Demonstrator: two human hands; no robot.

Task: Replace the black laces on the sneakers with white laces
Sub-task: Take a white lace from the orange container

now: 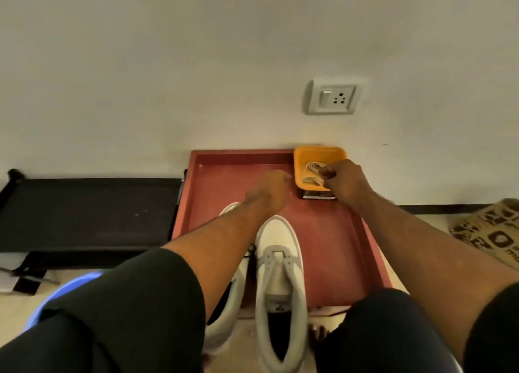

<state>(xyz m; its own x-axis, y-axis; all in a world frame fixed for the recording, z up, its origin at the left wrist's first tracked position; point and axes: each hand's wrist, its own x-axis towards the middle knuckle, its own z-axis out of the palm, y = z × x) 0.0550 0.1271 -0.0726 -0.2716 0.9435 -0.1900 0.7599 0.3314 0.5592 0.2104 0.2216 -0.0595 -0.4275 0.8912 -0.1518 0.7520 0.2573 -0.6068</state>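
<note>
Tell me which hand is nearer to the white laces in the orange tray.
Right. The right hand is at the orange tray, fingers on the white laces. The left hand hovers beside it, over the red tray.

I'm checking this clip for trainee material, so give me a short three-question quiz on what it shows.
1. True or false: the right hand reaches into the orange tray holding the white laces.
2. Which sneaker shows bare eyelets? A) the right sneaker B) neither
3. What do both sneakers rest on?

Key:
1. True; its fingers pinch at the bundle.
2. A. The left sneaker lies mostly under the forearm, with a black lace beside it.
3. The red tray, on which the left hand hovers.
</note>
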